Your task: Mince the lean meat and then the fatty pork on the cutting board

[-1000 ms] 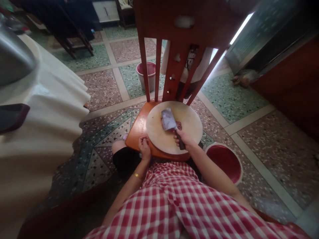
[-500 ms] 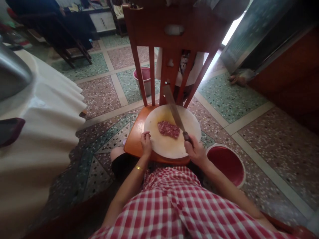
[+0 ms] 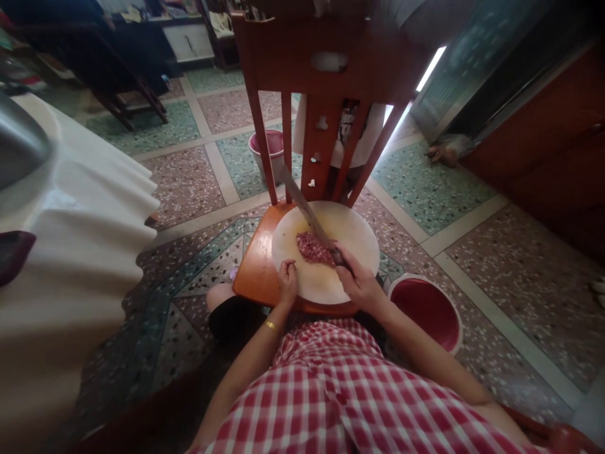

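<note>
A round white cutting board rests on the orange wooden chair seat in front of me. Reddish minced meat lies in a small heap near its middle. My right hand is wrapped round the handle of a long-bladed knife. The blade slants away to the upper left, across the right part of the meat, and hides some of it. With fingers curled, my left hand is at the board's front left edge, beside the meat; I see nothing in it.
The slatted chair back rises behind the board. A red-lined bucket stands on the floor at right, and another bin is beyond the chair. At left is a table with a pale cloth. A person's clothing shows behind the chair.
The knife has swung left and down across the meat as my right hand moved left. My left hand has shifted right and slightly nearer me, onto the board's edge.
</note>
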Demonstrator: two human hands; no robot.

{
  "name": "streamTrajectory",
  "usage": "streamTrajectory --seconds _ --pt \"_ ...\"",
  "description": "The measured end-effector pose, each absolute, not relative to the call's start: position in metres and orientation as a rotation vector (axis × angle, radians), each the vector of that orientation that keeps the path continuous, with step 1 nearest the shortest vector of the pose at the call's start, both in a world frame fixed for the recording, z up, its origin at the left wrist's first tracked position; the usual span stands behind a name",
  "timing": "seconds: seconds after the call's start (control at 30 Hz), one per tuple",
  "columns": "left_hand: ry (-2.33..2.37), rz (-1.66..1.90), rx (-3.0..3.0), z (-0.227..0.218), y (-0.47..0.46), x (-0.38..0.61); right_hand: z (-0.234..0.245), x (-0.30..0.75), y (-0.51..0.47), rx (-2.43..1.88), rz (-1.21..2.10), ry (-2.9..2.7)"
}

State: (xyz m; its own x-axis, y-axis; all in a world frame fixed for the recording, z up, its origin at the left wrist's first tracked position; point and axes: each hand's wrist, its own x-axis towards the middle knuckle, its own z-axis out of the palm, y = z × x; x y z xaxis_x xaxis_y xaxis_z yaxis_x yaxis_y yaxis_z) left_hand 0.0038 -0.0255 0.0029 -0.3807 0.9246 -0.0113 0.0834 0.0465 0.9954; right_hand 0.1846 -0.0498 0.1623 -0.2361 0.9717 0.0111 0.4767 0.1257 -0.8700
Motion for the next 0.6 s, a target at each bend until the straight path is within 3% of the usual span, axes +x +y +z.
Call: streamTrajectory --seconds 0.1,0.23,0.43,0.6 --pt "1.593 1.434 1.024 0.003 -0.027 0.004 0.139 0.182 -0.048 -1.494 0.930 -1.817" --pt "1.581 1.434 0.995 0.003 -0.024 -0.001 0.100 0.186 -0.044 -1.801 1.078 -1.792" --pt "1.599 1.464 0.953 0.005 -0.017 -0.007 0.151 0.192 -0.053 -1.501 0.943 -1.757" --pt "1.621 1.421 1.046 0.003 -0.022 -0.002 0.117 0.189 -0.051 -1.716 0.984 -1.814"
